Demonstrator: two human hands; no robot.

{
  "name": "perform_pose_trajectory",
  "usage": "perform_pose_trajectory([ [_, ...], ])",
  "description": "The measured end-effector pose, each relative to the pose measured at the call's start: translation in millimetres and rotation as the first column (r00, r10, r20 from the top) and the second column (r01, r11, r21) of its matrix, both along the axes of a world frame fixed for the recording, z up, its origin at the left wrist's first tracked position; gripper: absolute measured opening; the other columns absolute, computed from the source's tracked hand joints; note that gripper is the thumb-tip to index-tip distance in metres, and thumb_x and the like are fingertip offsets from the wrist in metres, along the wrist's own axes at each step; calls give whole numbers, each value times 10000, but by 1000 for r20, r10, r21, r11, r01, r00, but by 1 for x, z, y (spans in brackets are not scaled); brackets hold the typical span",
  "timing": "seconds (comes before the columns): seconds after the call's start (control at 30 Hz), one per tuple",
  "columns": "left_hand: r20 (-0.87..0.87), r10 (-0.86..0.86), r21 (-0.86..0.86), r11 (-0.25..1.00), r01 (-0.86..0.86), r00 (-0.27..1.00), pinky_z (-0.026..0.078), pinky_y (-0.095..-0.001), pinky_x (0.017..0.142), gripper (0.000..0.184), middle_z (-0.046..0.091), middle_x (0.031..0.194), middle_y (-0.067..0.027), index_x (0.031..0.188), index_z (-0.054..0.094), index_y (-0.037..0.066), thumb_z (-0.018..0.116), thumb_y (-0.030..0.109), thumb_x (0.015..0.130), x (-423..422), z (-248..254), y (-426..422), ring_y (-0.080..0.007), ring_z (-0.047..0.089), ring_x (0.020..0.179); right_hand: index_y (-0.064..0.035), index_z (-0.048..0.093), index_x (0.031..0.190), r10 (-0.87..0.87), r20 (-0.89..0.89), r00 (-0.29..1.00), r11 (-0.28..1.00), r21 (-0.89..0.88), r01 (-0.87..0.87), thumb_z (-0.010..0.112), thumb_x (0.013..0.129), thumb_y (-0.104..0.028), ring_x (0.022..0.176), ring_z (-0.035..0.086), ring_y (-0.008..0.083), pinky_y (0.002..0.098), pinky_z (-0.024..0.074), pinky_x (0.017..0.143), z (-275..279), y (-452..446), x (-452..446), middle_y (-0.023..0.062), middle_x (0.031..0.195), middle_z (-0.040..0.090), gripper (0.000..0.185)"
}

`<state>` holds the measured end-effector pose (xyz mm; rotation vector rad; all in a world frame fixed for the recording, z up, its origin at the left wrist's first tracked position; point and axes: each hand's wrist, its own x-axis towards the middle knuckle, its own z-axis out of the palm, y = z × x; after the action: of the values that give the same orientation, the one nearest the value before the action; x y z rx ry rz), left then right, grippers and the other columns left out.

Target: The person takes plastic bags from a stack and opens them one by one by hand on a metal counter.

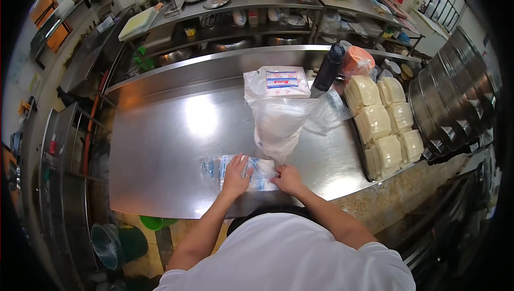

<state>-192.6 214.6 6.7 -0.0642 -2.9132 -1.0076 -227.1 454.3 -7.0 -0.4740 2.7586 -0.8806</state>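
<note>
Lying along the near edge of the steel table, a flat plastic packet with blue print stretches sideways in front of the person, its long axis running roughly left to right, across the line of the forearms.

The left hand is the nearer to its middle: it rests palm down on top, fingers extended and slightly spread, pressing on the film rather than closing round it. The right hand is at the packet's right end, fingers curled in towards the palm; it seems to have hold of that edge, but whether thumb and finger really pinch the film I cannot tell. Most of the packet therefore lies to the left of the right hand, and part of it reaches out past the left hand.

Just beyond the packet's right end stands a bulging translucent bag of something pale. Farther beyond the packet is a white package with red lettering. Well to the packet's right are stacks of pale squares, and past those, tall steel cylinders.
</note>
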Motion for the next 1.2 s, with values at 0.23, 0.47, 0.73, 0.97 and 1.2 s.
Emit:
perform_pose_trajectory([
  [0.23, 101, -55, -184, 980, 73, 993, 111, -520, 1233, 725, 212, 1638, -225, 1544, 280, -27, 532, 362, 986, 33, -29, -11, -378, 158, 1533, 0, 671, 888, -220, 633, 742, 666, -459, 588, 639, 938, -147, 662, 658, 181, 307, 528, 629, -22, 41, 5, 86, 752, 676, 159],
  [0.47, 136, -82, 16, 997, 81, 987, 262, -489, 1186, 660, 411, 1523, -240, 1455, 449, 4, 681, 297, 911, 15, 4, 6, -383, 356, 1438, -25, 652, 796, -257, 481, 838, 622, -581, 524, 590, 1008, -215, 575, 521, 100, 272, 437, 549, 96, 78, 19, 4, 663, 571, 291],
  [0.73, 149, -414, 801, 583, 136, 898, 513, -296, 823, 232, 696, 973, -52, 1109, 681, 4, 718, 122, 913, -10, 147, 97, -143, 643, 914, -14, 661, 782, 11, 449, 894, 729, -616, 300, 612, 1012, -296, 637, 460, 58, 253, 391, 571, 202, 71, 35, -35, 676, 559, 367],
  [0.97, 196, -251, 780, 626, 4, 948, 435, -259, 594, 251, 631, 691, 6, 888, 688, 13, 609, 219, 1008, -20, 146, 96, -71, 528, 638, -5, 713, 925, -121, 239, 963, 800, -552, 237, 704, 939, -218, 700, 562, 87, 249, 473, 663, 216, 84, 27, -11, 735, 623, 214],
  [1.2, 156, -298, 600, 786, 149, 942, 427, -251, 595, 245, 624, 693, 12, 858, 696, 3, 647, 206, 987, -14, 161, 83, -64, 531, 660, 31, 705, 1071, -8, 418, 908, 694, -651, 306, 675, 953, -127, 791, 637, 115, 280, 522, 772, 207, 69, 14, 39, 855, 710, 199],
])
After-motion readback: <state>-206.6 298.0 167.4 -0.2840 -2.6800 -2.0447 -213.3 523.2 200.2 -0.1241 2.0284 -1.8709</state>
